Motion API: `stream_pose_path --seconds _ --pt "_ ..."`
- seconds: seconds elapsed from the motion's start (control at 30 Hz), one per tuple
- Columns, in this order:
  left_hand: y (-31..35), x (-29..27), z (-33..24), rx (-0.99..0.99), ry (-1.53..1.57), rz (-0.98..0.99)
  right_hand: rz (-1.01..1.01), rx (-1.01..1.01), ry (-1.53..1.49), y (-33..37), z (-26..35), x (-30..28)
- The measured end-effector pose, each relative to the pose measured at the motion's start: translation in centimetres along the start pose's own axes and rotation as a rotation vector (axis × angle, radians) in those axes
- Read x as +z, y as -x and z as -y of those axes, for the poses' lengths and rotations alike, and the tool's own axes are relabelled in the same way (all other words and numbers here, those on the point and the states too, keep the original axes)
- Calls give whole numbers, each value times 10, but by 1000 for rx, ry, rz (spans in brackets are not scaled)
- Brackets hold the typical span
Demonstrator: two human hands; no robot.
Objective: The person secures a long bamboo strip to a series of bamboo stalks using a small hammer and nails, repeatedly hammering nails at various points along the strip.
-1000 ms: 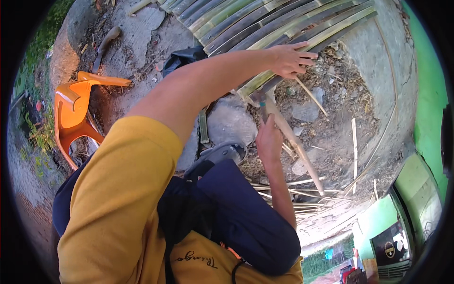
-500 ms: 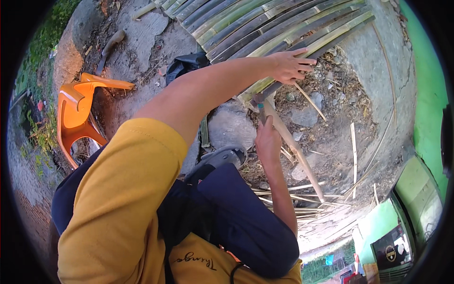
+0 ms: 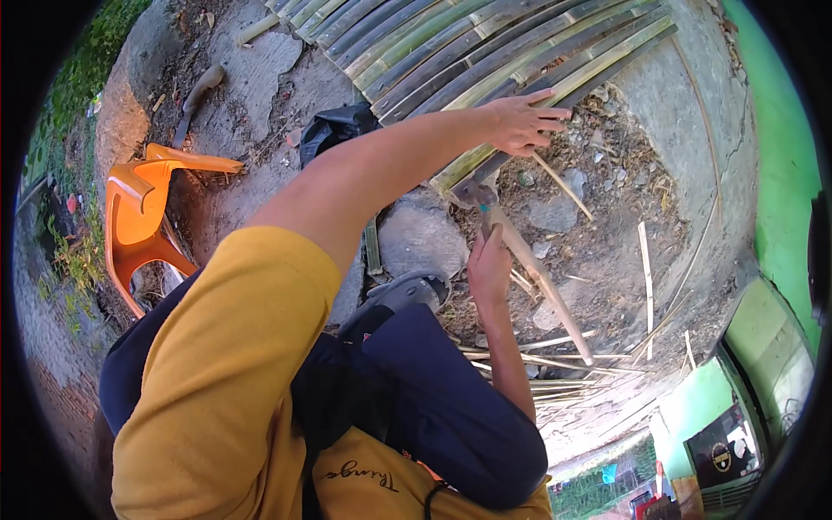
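My left hand (image 3: 522, 124) lies with fingers spread on the outermost strips of a bamboo slat panel (image 3: 485, 54), pressing near its right edge. Below it, my right hand (image 3: 490, 264) grips a hammer (image 3: 485, 217) with a teal band near its neck. The hammer's head is close to the near end of the edge bamboo strip (image 3: 452, 173); whether they touch I cannot tell. A smooth pale wooden pole (image 3: 546, 290) slants away from that spot, just right of my right hand.
An orange plastic chair (image 3: 139, 208) lies at left, near a large knife (image 3: 195, 100) on the ground. A black plastic bag (image 3: 334, 130) sits beside the panel. Flat stones (image 3: 420, 238), thin bamboo sticks (image 3: 568, 381) and rubble surround my foot. A green wall (image 3: 784, 130) stands at right.
My right hand and the hammer have shifted slightly down, its head drawing back a little from the strip's end. My left hand stays on the bamboo; the whole view has shifted slightly.
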State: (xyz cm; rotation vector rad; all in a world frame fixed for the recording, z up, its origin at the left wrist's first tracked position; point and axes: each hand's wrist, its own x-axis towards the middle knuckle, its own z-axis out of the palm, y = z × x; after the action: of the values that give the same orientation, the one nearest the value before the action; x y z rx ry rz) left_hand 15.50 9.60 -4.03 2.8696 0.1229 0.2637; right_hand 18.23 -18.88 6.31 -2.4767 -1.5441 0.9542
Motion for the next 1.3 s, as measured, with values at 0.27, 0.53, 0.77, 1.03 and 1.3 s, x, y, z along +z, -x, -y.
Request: stream_pose_path --seconds 0.27,0.53,0.77,1.03,1.3 --pt "8 1 -4 6 42 18 -103 -66 -293 -4 34 -51" --pt "-1 -4 -7 6 42 59 -21 -160 97 6 10 13" --pt "0 -4 0 23 84 17 84 -37 -148 -4 14 -14" --pt "4 5 2 44 42 -113 -478 -481 -793 8 22 -25" --pt "-1 2 0 74 -10 -34 53 -21 -113 10 24 3"
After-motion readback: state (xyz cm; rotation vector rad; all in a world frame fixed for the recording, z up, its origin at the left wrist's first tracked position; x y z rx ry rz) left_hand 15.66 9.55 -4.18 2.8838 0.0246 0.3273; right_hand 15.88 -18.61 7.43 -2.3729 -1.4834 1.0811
